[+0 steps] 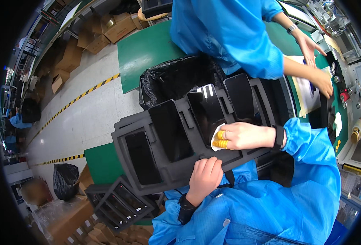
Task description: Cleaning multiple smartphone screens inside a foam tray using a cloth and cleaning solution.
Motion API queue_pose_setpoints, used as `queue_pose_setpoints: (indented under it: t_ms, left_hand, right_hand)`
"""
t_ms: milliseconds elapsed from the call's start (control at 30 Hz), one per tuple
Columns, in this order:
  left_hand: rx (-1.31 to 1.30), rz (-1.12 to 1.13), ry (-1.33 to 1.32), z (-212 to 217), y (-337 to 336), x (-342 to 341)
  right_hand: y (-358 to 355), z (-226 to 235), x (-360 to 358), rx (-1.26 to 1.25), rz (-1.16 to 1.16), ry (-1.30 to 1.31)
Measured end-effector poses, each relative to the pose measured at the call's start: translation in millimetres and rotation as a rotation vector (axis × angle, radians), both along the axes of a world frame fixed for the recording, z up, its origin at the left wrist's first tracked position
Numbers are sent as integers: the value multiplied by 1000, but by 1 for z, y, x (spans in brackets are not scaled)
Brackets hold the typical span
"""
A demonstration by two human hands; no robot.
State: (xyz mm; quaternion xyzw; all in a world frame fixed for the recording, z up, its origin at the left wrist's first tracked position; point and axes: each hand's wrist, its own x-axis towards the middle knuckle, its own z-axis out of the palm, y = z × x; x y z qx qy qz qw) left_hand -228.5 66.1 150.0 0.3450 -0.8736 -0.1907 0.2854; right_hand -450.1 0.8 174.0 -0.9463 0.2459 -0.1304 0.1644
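A dark grey foam tray (174,175) lies in front of me, with black smartphone-like glass panels in its slots. My right hand (248,135) pinches a white wiping cloth (216,143) against the lower end of one panel (205,112), which reflects bright light strips. Yellow finger cots (220,143) cover some of its fingertips. My left hand (205,177) has its fingers curled over the tray's near edge. To the left of the wiped panel sit a large panel (170,130) and a smaller one (143,157). Another panel (241,98) sits to its right.
A bin with a black liner (156,79) stands just beyond the tray. At the far right, a co-worker in a blue smock (229,32) reaches over a green bench. A dark rack of panels (121,204) sits lower left. Cardboard boxes (119,28) line the floor.
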Motion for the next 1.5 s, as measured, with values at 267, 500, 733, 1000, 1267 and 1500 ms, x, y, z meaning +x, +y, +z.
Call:
queue_pose_setpoints:
  t_ms: [267, 500, 733, 1000, 1267, 1500]
  left_hand:
    - [75, -41, 36, 3, 0, 5]
    - [53, -80, 22, -2, -2, 6]
    - [81, -53, 59, 0, -2, 7]
    - [71, -90, 64, 1, -1, 5]
    - [82, -79, 39, 0, 0, 6]
    - [34, -83, 21, -1, -2, 4]
  right_hand:
    - [-93, 8, 4, 9, -401, -188]
    - [-63, 3, 26, -184, -136, 27]
    - [-72, 7, 20, -38, -153, -56]
    - [-119, 7, 3, -52, -331, -125]
    - [-93, 6, -8, -16, -511, -155]
    - [-93, -2, -21, -25, -547, -290]
